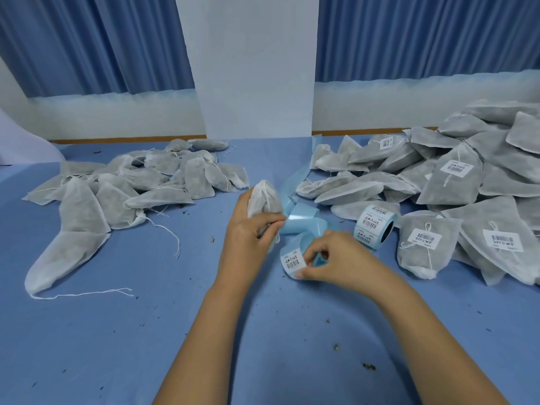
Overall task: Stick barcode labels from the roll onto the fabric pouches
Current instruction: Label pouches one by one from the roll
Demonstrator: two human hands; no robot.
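While gripped in the left hand (251,229) over the blue table (117,331): one grey-white drawstring fabric pouch (264,200). Pinched by the right hand (336,258): one white barcode label (292,260) on curling blue backing strip (301,217). Just right: one white label roll (375,222), two labels showing. Two pouch heaps: unlabelled heap (163,176) left, labelled heap (438,182) right, four barcodes, print unreadable.

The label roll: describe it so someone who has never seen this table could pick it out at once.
On the blue table, find the near left edge of the big right-hand pile of pouches. The label roll sits there, just beyond the right hand. It alone is a cylinder: white barcode labels wound round a dark hollow core.
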